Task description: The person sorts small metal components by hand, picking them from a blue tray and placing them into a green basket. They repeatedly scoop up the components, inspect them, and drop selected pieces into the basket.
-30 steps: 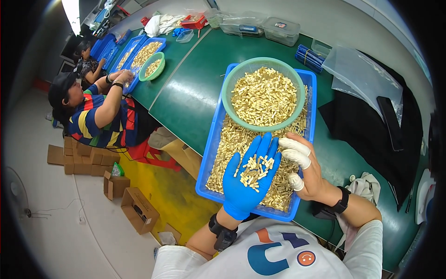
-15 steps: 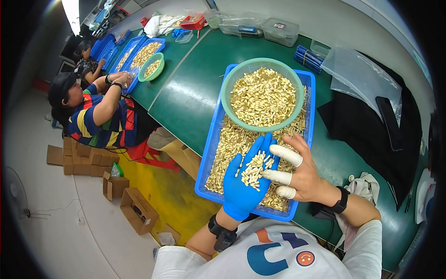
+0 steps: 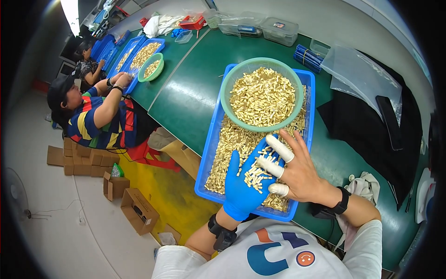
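My left hand point(image 3: 241, 193), in a blue glove, lies palm up with its fingers stretched out and bears a small heap of short brass-coloured pins point(image 3: 256, 176). Over that heap is my right hand point(image 3: 302, 176), its fingers spread, with white finger cots on several of them. The cot-covered fingertips reach the pins on the palm; none is plainly gripped. Beneath both hands, a blue tray point(image 3: 202, 179) holds a thick layer of like pins. A green plastic basket point(image 3: 225, 100) full of them rests on the tray's far part.
The green table point(image 3: 186, 93) carries a bundle of blue sticks point(image 3: 307, 58), clear plastic boxes point(image 3: 280, 32), a black cloth point(image 3: 346, 116) and a black phone point(image 3: 389, 122). Left of me, a co-worker point(image 3: 90, 109) bends over more blue trays. Cardboard boxes point(image 3: 138, 211) stand on the floor.
My right hand has moved a little left and up, farther over the gloved palm. The pins on the palm are spread differently, and the glove's thumb stands farther up.
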`<state>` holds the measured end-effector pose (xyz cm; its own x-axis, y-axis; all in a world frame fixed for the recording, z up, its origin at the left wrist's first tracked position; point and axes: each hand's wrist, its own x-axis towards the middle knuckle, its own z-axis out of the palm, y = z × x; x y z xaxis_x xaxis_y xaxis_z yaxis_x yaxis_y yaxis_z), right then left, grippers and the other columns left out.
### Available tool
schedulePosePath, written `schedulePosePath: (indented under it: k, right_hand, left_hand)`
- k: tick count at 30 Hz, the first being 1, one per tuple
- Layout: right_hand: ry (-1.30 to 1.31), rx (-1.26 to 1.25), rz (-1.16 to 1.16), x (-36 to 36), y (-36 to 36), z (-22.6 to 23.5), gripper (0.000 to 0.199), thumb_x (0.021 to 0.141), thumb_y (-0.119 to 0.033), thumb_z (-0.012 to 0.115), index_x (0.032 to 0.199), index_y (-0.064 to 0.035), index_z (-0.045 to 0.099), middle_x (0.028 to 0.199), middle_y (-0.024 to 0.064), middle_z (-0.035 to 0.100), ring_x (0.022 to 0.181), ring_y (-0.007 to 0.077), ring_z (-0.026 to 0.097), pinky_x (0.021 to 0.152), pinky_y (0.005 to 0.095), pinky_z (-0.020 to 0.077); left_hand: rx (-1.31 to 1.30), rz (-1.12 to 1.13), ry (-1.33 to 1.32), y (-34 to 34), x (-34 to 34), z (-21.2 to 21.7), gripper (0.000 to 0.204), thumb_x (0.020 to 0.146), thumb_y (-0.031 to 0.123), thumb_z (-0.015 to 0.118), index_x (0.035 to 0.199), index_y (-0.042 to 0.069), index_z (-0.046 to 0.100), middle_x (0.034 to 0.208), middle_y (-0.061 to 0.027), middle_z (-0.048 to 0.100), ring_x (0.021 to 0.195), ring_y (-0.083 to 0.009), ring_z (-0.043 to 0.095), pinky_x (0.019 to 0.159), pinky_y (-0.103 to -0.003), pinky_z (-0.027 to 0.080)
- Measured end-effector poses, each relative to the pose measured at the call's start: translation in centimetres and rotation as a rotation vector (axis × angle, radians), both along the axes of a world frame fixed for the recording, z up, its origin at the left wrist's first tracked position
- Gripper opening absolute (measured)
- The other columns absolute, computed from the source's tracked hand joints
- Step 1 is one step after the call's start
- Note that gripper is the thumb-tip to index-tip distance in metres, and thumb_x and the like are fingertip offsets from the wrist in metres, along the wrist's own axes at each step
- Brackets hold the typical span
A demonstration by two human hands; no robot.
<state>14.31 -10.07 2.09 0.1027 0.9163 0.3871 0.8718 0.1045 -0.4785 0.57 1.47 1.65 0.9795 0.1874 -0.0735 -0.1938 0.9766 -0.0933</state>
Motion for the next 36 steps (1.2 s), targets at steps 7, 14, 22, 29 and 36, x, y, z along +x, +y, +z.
schedulePosePath:
  k: [7,14,22,29,36]
  right_hand:
    - [-0.038,0.097,0.131,0.4,-0.6,-0.1,0.047,0.081,-0.051,0.063,0.12,-0.0244,0.064,0.142,0.0132,0.045,0.135,0.0433,0.03,0.109,0.0653,0.0159]
    - [-0.105,0.004,0.088,0.2,-0.2,0.0,0.052,0.089,-0.064,0.042,0.12,-0.0296,0.065,0.142,0.0139,0.043,0.134,0.0448,0.03,0.109,0.0666,0.016]
    - [-0.102,0.056,0.134,0.4,-0.2,0.3,0.052,0.092,-0.059,0.043,0.123,-0.0227,0.062,0.142,0.0169,0.043,0.132,0.0446,0.034,0.108,0.0648,0.0207]
    - [0.18,0.314,0.019,0.6,-0.3,-1.3,0.051,0.097,-0.046,0.044,0.129,-0.0071,0.053,0.139,0.0185,0.045,0.128,0.0425,0.041,0.105,0.0576,0.0316]
    - [0.078,0.339,0.038,0.5,-0.4,-1.0,0.049,0.097,-0.036,0.047,0.131,-0.0001,0.049,0.138,0.0189,0.046,0.126,0.0401,0.044,0.103,0.0549,0.0349]
  left_hand:
    - [0.106,0.049,0.156,-0.2,0.5,1.1,0.066,0.101,0.05,0.029,0.15,0.006,0.025,0.153,-0.0134,0.029,0.14,-0.0283,0.03,0.117,-0.043,0.023]
    - [-0.109,0.028,0.084,-0.1,0.2,0.3,0.065,0.1,0.046,0.03,0.15,0.005,0.025,0.152,-0.0166,0.029,0.139,-0.0313,0.031,0.116,-0.046,0.024]
    - [0.097,0.047,0.147,-0.1,0.4,0.7,0.058,0.102,0.039,0.028,0.149,0.004,0.026,0.152,-0.0128,0.032,0.139,-0.0269,0.033,0.117,-0.04,0.023]
    - [0.032,0.167,0.09,0.4,-0.2,0.4,0.054,0.101,0.029,0.03,0.147,0.0,0.027,0.15,-0.0153,0.035,0.138,-0.0285,0.034,0.116,-0.042,0.025]
    - [0.475,0.336,0.15,7.3,5.4,6.2,0.052,0.099,0.023,0.035,0.144,-0.004,0.032,0.15,-0.0151,0.035,0.138,-0.0274,0.034,0.115,-0.041,0.028]
